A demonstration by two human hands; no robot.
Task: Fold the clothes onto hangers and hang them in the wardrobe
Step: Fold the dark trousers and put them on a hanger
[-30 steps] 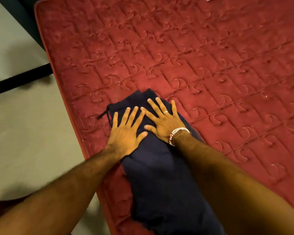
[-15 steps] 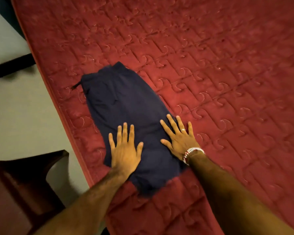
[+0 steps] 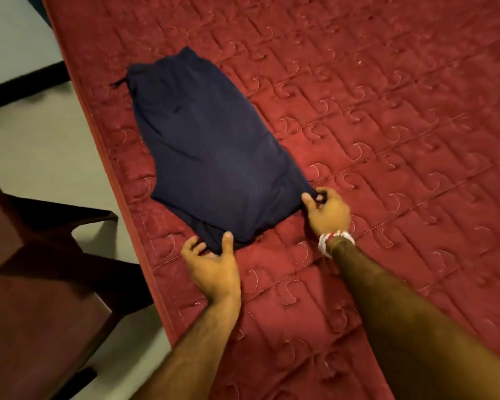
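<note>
A folded navy blue garment (image 3: 211,148) with a drawstring at its far left end lies flat on the red quilted mattress (image 3: 373,116), near the mattress's left edge. My left hand (image 3: 214,264) grips the garment's near left corner, thumb on top and fingers underneath. My right hand (image 3: 325,210), with a beaded bracelet at the wrist, pinches the near right corner. No hanger or wardrobe is in view.
A dark wooden chair (image 3: 41,284) stands on the pale floor (image 3: 35,145) just left of the mattress edge. A dark strip (image 3: 23,88) crosses the floor at the upper left. The mattress stretches away to the right and far side.
Both hands slid down the garment from pressing flat near its top to its near end, and now grasp its two near corners. The view has shifted back.
</note>
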